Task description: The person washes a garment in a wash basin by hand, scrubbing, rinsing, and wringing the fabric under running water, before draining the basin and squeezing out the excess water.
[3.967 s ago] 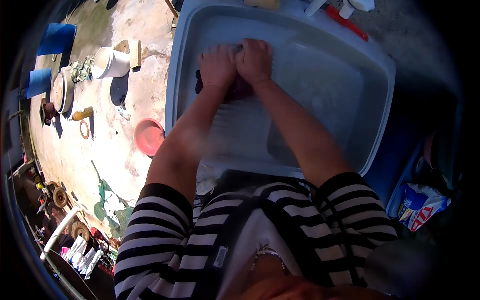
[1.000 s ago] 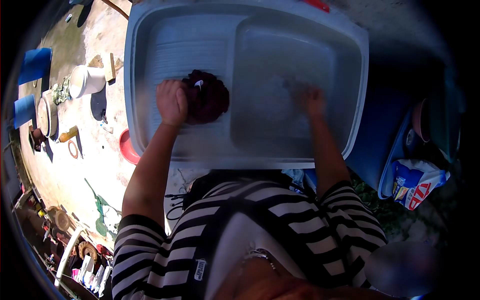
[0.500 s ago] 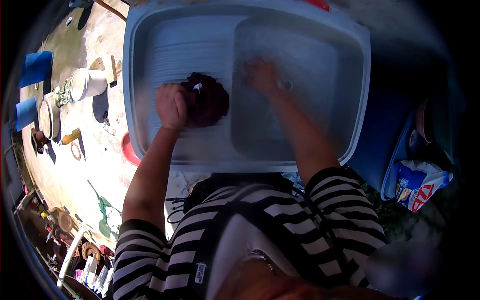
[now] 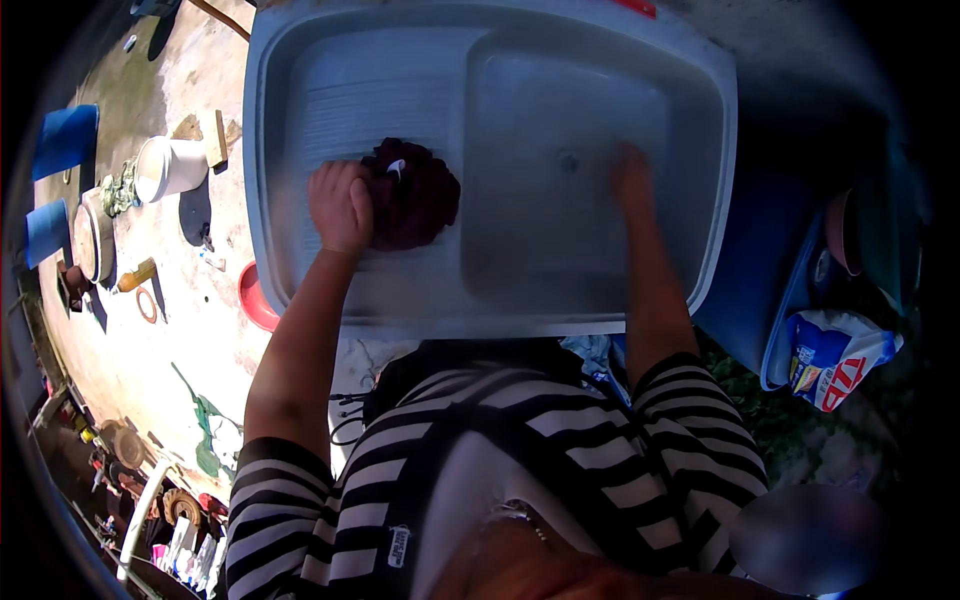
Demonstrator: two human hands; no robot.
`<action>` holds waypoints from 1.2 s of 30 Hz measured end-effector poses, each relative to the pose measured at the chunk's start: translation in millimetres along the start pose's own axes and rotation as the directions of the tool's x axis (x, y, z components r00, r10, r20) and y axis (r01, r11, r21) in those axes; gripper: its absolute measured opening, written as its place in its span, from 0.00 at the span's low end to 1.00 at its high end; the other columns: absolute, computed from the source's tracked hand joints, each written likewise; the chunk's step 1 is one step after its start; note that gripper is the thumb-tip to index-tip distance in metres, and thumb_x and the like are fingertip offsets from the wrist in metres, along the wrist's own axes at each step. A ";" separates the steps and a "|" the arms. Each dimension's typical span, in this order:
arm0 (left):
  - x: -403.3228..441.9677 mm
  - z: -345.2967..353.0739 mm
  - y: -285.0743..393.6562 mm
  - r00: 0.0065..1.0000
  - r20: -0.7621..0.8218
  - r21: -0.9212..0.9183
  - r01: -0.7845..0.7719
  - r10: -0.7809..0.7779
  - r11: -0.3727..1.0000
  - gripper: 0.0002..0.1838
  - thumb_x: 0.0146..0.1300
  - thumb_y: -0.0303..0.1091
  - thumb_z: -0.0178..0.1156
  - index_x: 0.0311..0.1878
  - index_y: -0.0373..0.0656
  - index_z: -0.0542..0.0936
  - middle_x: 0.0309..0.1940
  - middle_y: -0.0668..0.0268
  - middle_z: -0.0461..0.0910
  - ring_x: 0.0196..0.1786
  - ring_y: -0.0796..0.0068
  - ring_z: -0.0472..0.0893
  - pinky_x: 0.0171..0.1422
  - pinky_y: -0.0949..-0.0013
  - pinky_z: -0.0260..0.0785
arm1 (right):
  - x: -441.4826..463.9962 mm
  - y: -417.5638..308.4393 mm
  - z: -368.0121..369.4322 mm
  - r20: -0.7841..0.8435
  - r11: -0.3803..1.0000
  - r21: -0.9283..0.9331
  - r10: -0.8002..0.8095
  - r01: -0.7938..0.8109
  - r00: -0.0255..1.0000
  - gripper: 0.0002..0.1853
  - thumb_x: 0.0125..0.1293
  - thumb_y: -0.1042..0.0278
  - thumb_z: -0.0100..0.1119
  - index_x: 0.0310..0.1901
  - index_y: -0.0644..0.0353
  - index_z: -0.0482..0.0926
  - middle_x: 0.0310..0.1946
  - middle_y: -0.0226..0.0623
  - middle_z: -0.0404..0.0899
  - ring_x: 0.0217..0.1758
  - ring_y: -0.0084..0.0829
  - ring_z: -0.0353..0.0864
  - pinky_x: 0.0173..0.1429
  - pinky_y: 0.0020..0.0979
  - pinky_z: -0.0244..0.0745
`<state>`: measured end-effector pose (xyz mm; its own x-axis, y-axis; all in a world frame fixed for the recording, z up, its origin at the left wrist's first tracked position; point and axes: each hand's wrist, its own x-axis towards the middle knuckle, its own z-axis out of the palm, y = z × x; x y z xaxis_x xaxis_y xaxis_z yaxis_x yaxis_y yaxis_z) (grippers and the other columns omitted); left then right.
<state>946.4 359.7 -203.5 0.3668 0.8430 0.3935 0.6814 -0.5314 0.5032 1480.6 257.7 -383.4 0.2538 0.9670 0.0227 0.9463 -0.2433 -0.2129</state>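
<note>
Floor (image 4: 140,345): sunlit, left of the left hand, with white bucket (image 4: 172,168) and red basin (image 4: 256,298).
Left hand (image 4: 341,205): curled against the left edge of the maroon cloth (image 4: 415,198); gripping or merely touching, cannot tell.
Ribbed panel (image 4: 365,105): beneath left hand and cloth.
Maroon cloth: between the hands, nearer the left; bunched, no clear long axis.
Right hand (image 4: 632,178): over the deep side of the sink (image 4: 545,250), well apart from cloth; too blurred to tell whether holding anything.
Bag (image 4: 840,357): right of right hand, outside the sink.

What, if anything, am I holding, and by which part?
Your left hand seems to grip the dark cloth by its left edge; right hand too blurred to tell.
</note>
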 end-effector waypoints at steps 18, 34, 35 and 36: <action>1.5 0.3 -2.1 1.000 -0.015 0.000 -0.010 0.010 1.000 0.14 0.72 0.40 0.48 0.37 0.44 0.78 0.35 0.57 0.77 0.43 0.49 0.76 0.51 0.53 0.64 | 2.2 -115.5 10.3 0.146 0.999 -0.038 -0.029 0.035 0.989 0.11 0.64 0.67 0.60 0.47 0.56 0.84 0.49 0.48 0.83 0.57 0.53 0.81 0.62 0.51 0.78; 1.0 0.0 -1.9 1.000 -0.026 -0.010 -0.013 0.013 1.000 0.14 0.72 0.41 0.48 0.37 0.45 0.79 0.36 0.57 0.78 0.43 0.49 0.76 0.52 0.52 0.64 | 9.0 108.3 108.0 0.095 0.807 -0.518 0.384 -0.284 0.918 0.13 0.65 0.60 0.61 0.42 0.61 0.86 0.39 0.47 0.87 0.51 0.53 0.85 0.62 0.50 0.79; 1.9 0.5 -1.6 1.000 -0.026 -0.021 -0.011 0.011 1.000 0.14 0.72 0.41 0.48 0.37 0.45 0.79 0.36 0.57 0.78 0.43 0.50 0.76 0.52 0.53 0.64 | 22.5 120.8 142.8 0.139 0.741 -0.661 0.277 -0.119 0.951 0.13 0.64 0.60 0.62 0.41 0.61 0.87 0.37 0.47 0.87 0.51 0.53 0.86 0.62 0.50 0.79; 2.7 0.4 -1.6 1.000 -0.018 -0.021 -0.008 0.007 1.000 0.14 0.72 0.41 0.48 0.37 0.45 0.79 0.36 0.57 0.79 0.43 0.50 0.76 0.52 0.52 0.64 | 45.8 50.1 101.2 0.001 0.853 -0.303 0.447 -0.426 0.895 0.16 0.63 0.59 0.62 0.45 0.61 0.87 0.41 0.48 0.88 0.53 0.53 0.85 0.63 0.50 0.79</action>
<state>946.5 362.9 -203.5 0.3604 0.8375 0.4108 0.6653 -0.5395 0.5162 1519.4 297.4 -491.9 0.6496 0.7565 -0.0756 0.7596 -0.6418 0.1051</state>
